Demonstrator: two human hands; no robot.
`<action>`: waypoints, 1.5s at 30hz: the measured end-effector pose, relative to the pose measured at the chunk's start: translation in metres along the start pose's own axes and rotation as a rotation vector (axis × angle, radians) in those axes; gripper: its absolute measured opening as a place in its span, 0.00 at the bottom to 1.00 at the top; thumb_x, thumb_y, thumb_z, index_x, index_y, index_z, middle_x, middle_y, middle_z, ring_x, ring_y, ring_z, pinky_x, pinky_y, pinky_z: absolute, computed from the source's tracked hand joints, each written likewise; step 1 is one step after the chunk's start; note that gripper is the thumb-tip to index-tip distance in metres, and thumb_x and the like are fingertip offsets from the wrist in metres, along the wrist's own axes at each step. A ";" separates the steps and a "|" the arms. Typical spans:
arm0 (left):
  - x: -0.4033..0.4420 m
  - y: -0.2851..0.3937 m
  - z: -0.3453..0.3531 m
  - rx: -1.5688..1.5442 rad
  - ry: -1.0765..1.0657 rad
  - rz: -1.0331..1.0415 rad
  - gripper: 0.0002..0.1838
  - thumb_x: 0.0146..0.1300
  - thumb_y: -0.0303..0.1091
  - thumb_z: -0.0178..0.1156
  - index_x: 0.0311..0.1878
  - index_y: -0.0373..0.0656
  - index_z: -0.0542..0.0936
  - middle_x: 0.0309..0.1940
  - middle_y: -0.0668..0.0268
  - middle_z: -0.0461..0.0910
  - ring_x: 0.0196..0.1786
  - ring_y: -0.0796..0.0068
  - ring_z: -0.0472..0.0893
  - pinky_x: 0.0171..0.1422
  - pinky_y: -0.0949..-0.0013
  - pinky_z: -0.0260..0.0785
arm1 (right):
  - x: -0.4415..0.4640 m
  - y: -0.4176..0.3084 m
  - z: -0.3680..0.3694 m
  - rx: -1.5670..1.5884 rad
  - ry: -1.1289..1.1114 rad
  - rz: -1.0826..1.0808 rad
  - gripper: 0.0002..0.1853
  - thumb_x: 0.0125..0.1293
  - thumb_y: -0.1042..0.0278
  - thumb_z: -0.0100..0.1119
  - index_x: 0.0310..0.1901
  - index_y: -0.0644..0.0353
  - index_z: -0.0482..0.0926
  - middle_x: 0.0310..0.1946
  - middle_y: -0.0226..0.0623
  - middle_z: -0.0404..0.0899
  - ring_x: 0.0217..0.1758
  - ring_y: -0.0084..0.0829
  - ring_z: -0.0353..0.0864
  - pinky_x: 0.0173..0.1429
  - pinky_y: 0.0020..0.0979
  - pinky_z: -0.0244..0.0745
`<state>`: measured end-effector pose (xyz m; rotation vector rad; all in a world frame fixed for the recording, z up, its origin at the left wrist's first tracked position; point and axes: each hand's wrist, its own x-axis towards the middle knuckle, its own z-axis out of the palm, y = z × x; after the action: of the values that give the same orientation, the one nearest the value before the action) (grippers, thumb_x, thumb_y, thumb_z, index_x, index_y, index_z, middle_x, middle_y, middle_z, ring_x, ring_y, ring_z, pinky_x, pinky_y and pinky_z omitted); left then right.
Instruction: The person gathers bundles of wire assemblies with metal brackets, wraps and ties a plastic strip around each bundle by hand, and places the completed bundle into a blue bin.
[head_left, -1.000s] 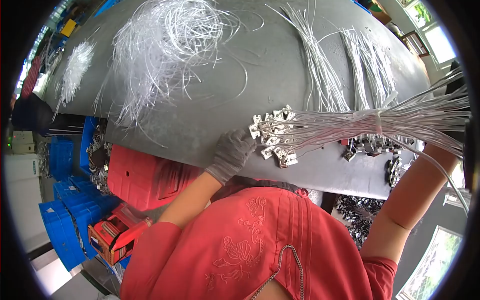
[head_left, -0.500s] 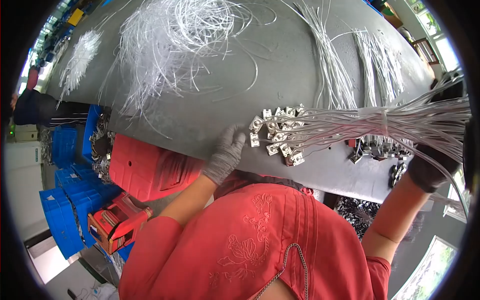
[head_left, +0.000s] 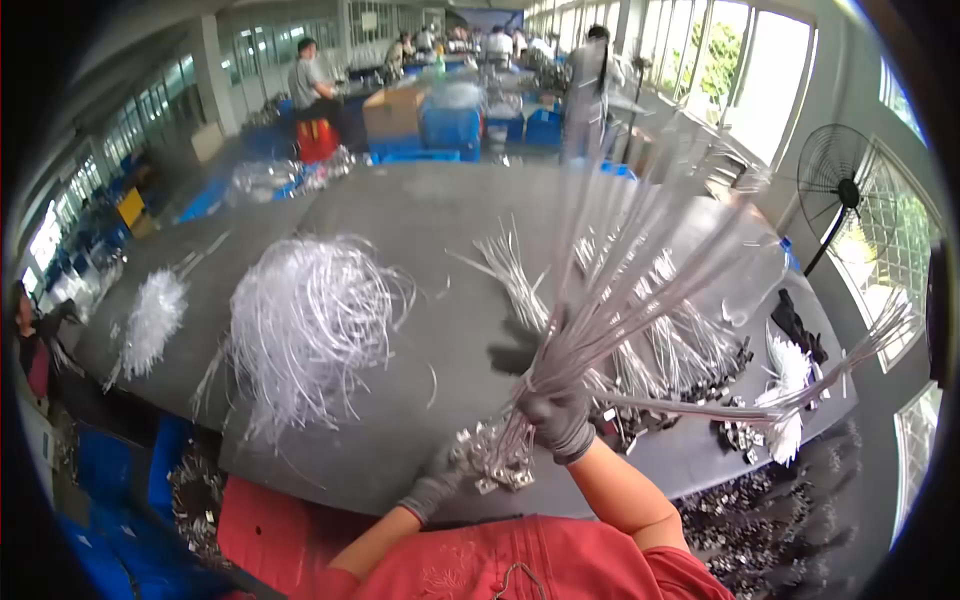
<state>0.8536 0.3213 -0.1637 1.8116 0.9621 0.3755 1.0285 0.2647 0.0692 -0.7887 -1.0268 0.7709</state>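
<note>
My right hand [head_left: 558,418], in a dark glove, is wrapped round a bundle of clear wires [head_left: 600,330] whose long ends fan upward and blur. Small metal connectors [head_left: 500,460] hang at the bundle's lower end, just above the grey table [head_left: 400,400]. Beside these connectors is my gloved left hand [head_left: 438,482], on their left side; its fingers are blurred and partly hidden. A separate strand of wires [head_left: 720,408] stretches right from near my right hand.
A coiled pile of clear strands [head_left: 310,330] and a smaller white bunch [head_left: 152,322] lie left. More wire bundles [head_left: 650,350] lie behind and right of my right hand. Beyond the table are people, blue crates [head_left: 450,128] and a standing fan [head_left: 847,193].
The view has tilted up to show the room. My right hand has come from the far right to the middle, and the bundle has swung from lying sideways to standing upward.
</note>
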 end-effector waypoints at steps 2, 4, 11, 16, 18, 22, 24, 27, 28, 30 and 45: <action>-0.018 0.063 -0.014 0.441 -0.039 0.028 0.33 0.57 0.41 0.59 0.64 0.42 0.61 0.59 0.52 0.65 0.62 0.56 0.65 0.66 0.62 0.56 | -0.003 0.008 -0.009 -0.101 -0.195 0.089 0.24 0.55 0.75 0.60 0.54 0.60 0.66 0.44 0.35 0.74 0.44 0.26 0.75 0.45 0.28 0.71; -0.013 0.069 -0.022 0.404 0.215 0.349 0.36 0.54 0.42 0.61 0.64 0.40 0.60 0.60 0.50 0.63 0.64 0.54 0.62 0.67 0.61 0.54 | -0.004 0.013 -0.001 -0.253 -0.178 0.180 0.19 0.58 0.74 0.59 0.50 0.61 0.66 0.34 0.33 0.75 0.36 0.24 0.75 0.42 0.26 0.71; -0.022 0.150 -0.021 0.028 0.151 0.429 0.34 0.56 0.41 0.59 0.62 0.37 0.59 0.59 0.52 0.65 0.62 0.54 0.65 0.64 0.62 0.58 | -0.013 0.027 0.035 -0.196 -0.082 0.056 0.25 0.55 0.73 0.64 0.52 0.62 0.63 0.37 0.34 0.72 0.39 0.24 0.72 0.43 0.26 0.70; -0.008 0.127 -0.016 -0.091 0.045 0.458 0.31 0.61 0.47 0.53 0.62 0.39 0.61 0.57 0.52 0.67 0.62 0.54 0.66 0.64 0.60 0.59 | 0.001 0.014 0.038 -0.050 -0.289 -0.175 0.44 0.50 0.75 0.65 0.66 0.55 0.48 0.53 0.36 0.66 0.57 0.32 0.69 0.53 0.33 0.70; -0.009 0.125 -0.018 -0.068 0.043 0.544 0.31 0.62 0.51 0.50 0.62 0.40 0.61 0.58 0.52 0.66 0.62 0.53 0.65 0.65 0.60 0.58 | 0.008 -0.008 0.039 0.021 -0.297 -0.080 0.46 0.50 0.75 0.65 0.67 0.55 0.45 0.52 0.37 0.66 0.53 0.32 0.72 0.51 0.33 0.71; -0.006 0.127 -0.018 0.062 0.039 0.612 0.29 0.62 0.48 0.50 0.62 0.40 0.62 0.59 0.51 0.65 0.62 0.53 0.66 0.63 0.60 0.60 | 0.008 -0.016 0.042 -0.040 -0.291 -0.128 0.44 0.55 0.77 0.58 0.68 0.57 0.40 0.56 0.42 0.63 0.52 0.32 0.71 0.52 0.31 0.70; -0.005 0.131 -0.020 0.129 0.002 0.580 0.29 0.61 0.47 0.50 0.62 0.40 0.61 0.58 0.51 0.65 0.60 0.53 0.67 0.62 0.60 0.61 | 0.006 -0.009 0.038 -0.137 -0.298 -0.173 0.42 0.56 0.78 0.55 0.68 0.58 0.41 0.55 0.42 0.64 0.51 0.31 0.71 0.51 0.30 0.70; 0.000 0.132 -0.014 0.182 -0.002 0.526 0.29 0.61 0.45 0.50 0.62 0.40 0.60 0.56 0.50 0.66 0.58 0.53 0.68 0.60 0.61 0.62 | 0.005 -0.005 0.032 -0.192 -0.261 -0.214 0.36 0.56 0.78 0.52 0.66 0.59 0.47 0.47 0.41 0.69 0.42 0.30 0.76 0.45 0.31 0.74; 0.001 0.133 -0.014 0.195 0.008 0.510 0.29 0.61 0.45 0.50 0.61 0.40 0.60 0.55 0.50 0.67 0.58 0.53 0.69 0.59 0.61 0.62 | 0.008 -0.004 0.033 -0.178 -0.235 -0.229 0.36 0.56 0.78 0.52 0.65 0.60 0.48 0.48 0.41 0.69 0.42 0.30 0.76 0.45 0.31 0.74; -0.002 0.139 -0.019 0.158 -0.006 0.513 0.29 0.61 0.44 0.51 0.61 0.40 0.59 0.53 0.50 0.68 0.56 0.53 0.69 0.58 0.61 0.63 | 0.009 -0.023 0.041 0.006 -0.192 -0.206 0.34 0.54 0.78 0.53 0.64 0.61 0.52 0.53 0.44 0.67 0.43 0.32 0.77 0.47 0.31 0.73; 0.007 0.157 -0.052 0.133 -0.206 0.645 0.31 0.60 0.37 0.56 0.64 0.42 0.57 0.52 0.60 0.72 0.57 0.66 0.69 0.62 0.64 0.60 | 0.042 -0.070 0.023 0.034 -0.411 0.009 0.19 0.59 0.63 0.61 0.48 0.63 0.72 0.37 0.29 0.76 0.39 0.20 0.72 0.46 0.25 0.69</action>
<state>0.8937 0.3320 -0.0037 2.2116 0.2440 0.5122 1.0325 0.2698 0.1537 -0.6176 -1.3724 0.9802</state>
